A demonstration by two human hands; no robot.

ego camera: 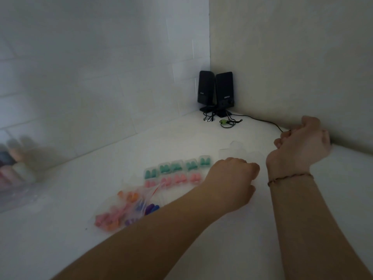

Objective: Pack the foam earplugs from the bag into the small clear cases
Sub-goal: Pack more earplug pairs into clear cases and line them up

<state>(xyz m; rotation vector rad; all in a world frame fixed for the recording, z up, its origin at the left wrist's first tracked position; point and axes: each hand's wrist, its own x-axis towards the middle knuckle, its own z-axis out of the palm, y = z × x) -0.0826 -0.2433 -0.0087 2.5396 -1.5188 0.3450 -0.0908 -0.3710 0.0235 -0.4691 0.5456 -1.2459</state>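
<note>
A clear zip bag (129, 209) with orange, pink and purple foam earplugs lies on the white table. Behind it stand two rows of small clear cases: a green-filled row (175, 167) and a pink-filled row (175, 179). Faint empty clear cases (234, 149) lie further right. My left hand (232, 182) hovers at the right end of the pink row with its fingers curled under; anything inside is hidden. My right hand (302, 142) is raised near the right wall, its fingers curled and the thumb up. The blur hides whether it holds a case.
Two black speakers (217, 91) stand in the far corner, and their cable (260, 119) runs along the right wall toward my right hand. A small green item (223, 122) lies by the speakers. Blurred pastel bottles in plastic wrap (14, 168) sit at the far left.
</note>
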